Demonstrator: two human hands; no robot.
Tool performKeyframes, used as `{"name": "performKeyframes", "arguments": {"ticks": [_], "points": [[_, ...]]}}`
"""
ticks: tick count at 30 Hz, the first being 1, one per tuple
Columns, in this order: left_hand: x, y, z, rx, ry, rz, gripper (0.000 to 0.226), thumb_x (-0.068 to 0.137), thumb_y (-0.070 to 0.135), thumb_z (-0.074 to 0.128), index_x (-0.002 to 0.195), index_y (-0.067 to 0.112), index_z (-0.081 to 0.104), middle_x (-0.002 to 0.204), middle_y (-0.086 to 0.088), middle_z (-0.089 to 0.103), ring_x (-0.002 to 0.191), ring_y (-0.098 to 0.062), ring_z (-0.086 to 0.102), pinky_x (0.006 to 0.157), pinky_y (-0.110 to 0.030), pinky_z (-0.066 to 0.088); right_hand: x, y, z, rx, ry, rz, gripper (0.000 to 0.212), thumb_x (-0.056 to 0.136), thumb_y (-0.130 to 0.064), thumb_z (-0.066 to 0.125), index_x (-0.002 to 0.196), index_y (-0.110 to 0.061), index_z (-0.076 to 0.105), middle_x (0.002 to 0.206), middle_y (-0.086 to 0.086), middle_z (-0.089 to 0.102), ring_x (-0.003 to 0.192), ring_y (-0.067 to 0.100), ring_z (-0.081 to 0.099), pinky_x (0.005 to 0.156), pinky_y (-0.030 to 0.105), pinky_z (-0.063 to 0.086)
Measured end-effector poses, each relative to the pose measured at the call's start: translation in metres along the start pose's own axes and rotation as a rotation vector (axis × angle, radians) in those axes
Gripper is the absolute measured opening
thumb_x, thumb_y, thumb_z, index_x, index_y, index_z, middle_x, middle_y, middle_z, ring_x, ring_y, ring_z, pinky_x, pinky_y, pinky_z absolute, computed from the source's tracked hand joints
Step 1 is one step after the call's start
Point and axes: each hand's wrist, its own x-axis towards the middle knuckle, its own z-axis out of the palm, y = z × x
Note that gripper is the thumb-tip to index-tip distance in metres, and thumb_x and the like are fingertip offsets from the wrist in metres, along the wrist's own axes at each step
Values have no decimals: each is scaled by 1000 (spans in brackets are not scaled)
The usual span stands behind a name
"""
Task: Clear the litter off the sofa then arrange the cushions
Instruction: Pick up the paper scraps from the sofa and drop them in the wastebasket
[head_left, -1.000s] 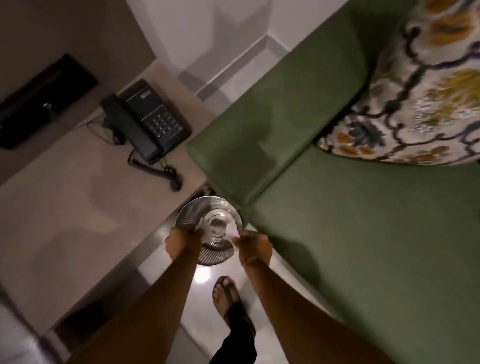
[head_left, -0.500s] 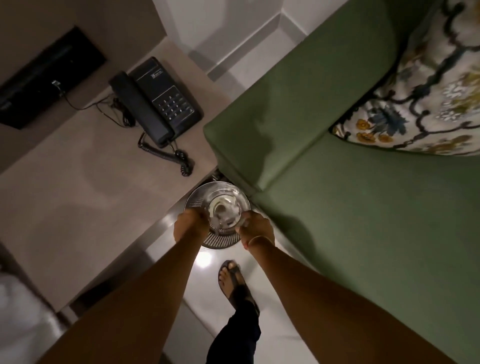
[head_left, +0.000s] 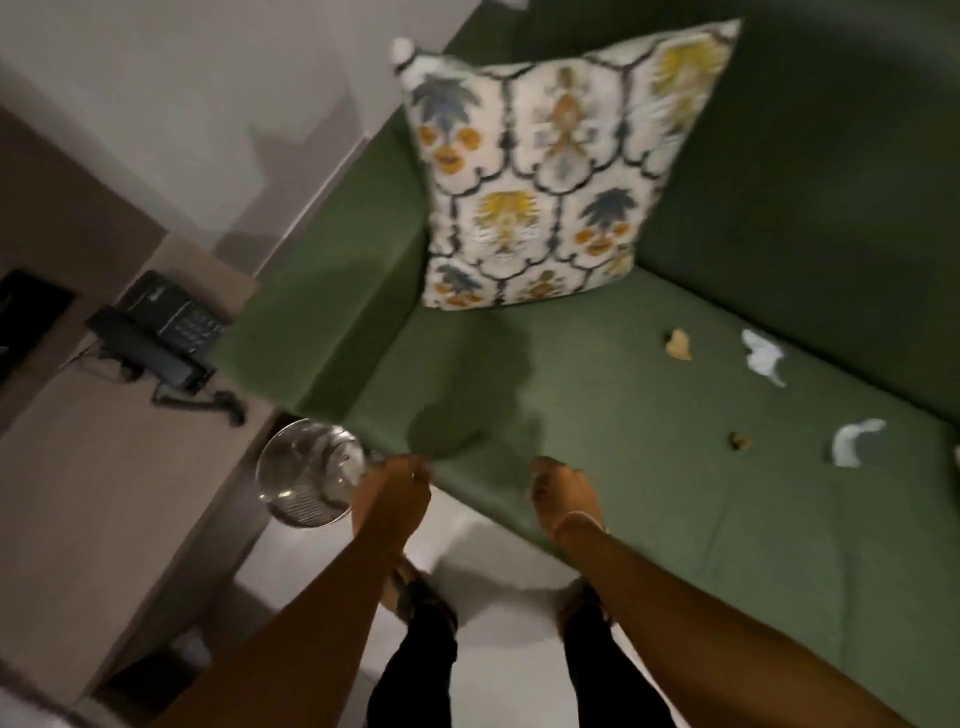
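Observation:
A green sofa (head_left: 597, 415) fills the right side. On its seat lie a tan scrap (head_left: 679, 344), a crumpled white tissue (head_left: 762, 357), a small brown bit (head_left: 739, 441) and another white tissue (head_left: 854, 441). A patterned cushion (head_left: 540, 171) leans upright in the sofa's left corner. My left hand (head_left: 392, 488) grips the right rim of a small shiny metal bin (head_left: 306, 480) beside the sofa arm. My right hand (head_left: 563, 493) hangs over the seat's front edge, holding nothing, fingers loosely curled.
A beige side table (head_left: 104, 467) stands left of the sofa with a black corded telephone (head_left: 161, 332) on it. My two feet stand on pale floor tiles (head_left: 498, 577) in front of the seat. The view is motion-blurred.
My right hand has let go of the bin and moved right over the seat edge. The view has swung up and right, bringing the whole cushion and the litter into sight.

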Motion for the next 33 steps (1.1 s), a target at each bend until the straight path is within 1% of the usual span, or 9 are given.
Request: {"name": "performKeyframes", "arguments": {"ticks": [6, 9, 12, 16, 20, 23, 27, 30, 33], "points": [[-5, 159, 68, -19, -77, 162, 21, 79, 18, 57, 94, 19, 71, 95, -12, 74, 91, -36, 67, 77, -37, 52, 8, 147, -119, 64, 134, 182, 38, 85, -16, 58, 120, -31, 62, 118, 11, 67, 107, 31, 64, 93, 42, 54], [1, 234, 117, 40, -100, 260, 32, 81, 19, 57, 110, 22, 69, 110, -8, 73, 104, -31, 65, 86, -36, 50, 24, 220, -169, 101, 190, 246, 35, 88, -19, 60, 121, -31, 59, 110, 8, 68, 88, 25, 70, 77, 43, 61], [7, 297, 161, 92, -150, 362, 35, 81, 28, 59, 115, 26, 65, 116, -6, 70, 107, -29, 63, 89, -35, 49, 48, 277, -216, 133, 290, 277, 37, 89, -23, 63, 125, -27, 55, 105, 8, 67, 68, 18, 69, 61, 33, 61], [15, 364, 213, 144, -217, 473, 48, 80, 42, 63, 125, 29, 58, 127, -4, 62, 115, -28, 58, 92, -37, 48, 91, 330, -261, 130, 482, 278, 51, 87, -28, 65, 134, -23, 45, 129, 12, 57, 106, 30, 62, 89, 43, 54], [28, 390, 259, 261, -281, 525, 57, 79, 43, 64, 131, 26, 49, 138, -4, 49, 122, -29, 51, 96, -41, 46, 136, 353, -279, 174, 413, 304, 78, 87, -28, 65, 148, -34, 17, 144, 14, 38, 119, 37, 52, 85, 56, 56], [34, 383, 280, 288, -210, 586, 38, 84, 33, 60, 120, 23, 55, 126, -5, 49, 109, -31, 56, 84, -41, 50, 156, 364, -270, -26, 379, 289, 68, 87, -25, 64, 146, -30, 28, 142, 15, 39, 124, 38, 45, 90, 54, 53], [44, 380, 283, 245, -142, 629, 16, 86, 28, 60, 102, 23, 58, 110, -3, 60, 94, -28, 62, 73, -37, 50, 161, 374, -259, -153, 520, 233, 46, 90, -27, 60, 135, -22, 49, 129, 13, 53, 116, 33, 53, 88, 45, 51], [52, 379, 268, 237, -124, 678, 11, 84, 30, 63, 92, 24, 59, 97, 1, 64, 93, -25, 61, 70, -35, 48, 160, 371, -265, -104, 549, 154, 28, 93, -36, 54, 112, -19, 67, 104, 12, 66, 96, 30, 61, 78, 40, 52], [67, 374, 241, 221, 4, 674, 13, 80, 34, 67, 88, 24, 64, 94, -1, 63, 93, -26, 58, 68, -35, 48, 158, 348, -269, -8, 612, -43, 25, 91, -33, 53, 101, -19, 72, 99, 9, 70, 92, 28, 63, 76, 38, 55]]}}
